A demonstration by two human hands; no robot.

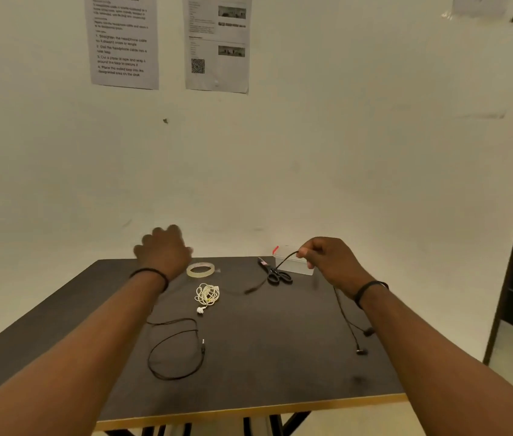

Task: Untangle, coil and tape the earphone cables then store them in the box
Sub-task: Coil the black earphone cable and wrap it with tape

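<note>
Two black cables share the table point(280, 357) and could snag: my right hand point(330, 262) pinches one point(286, 258), its buds trailing off near the edge, while my left hand point(163, 253) hovers loosely spread and holds nothing. Lifting could drag the scissors point(275, 273), which lie just before the box point(296, 265). Tape point(200, 270) and a coiled white cable point(207, 294) lie between my hands

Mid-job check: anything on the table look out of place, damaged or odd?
Nothing damaged. The black earphone cable sprawls loose across the table, pinched by the right hand; the white earphones are already coiled.
</note>
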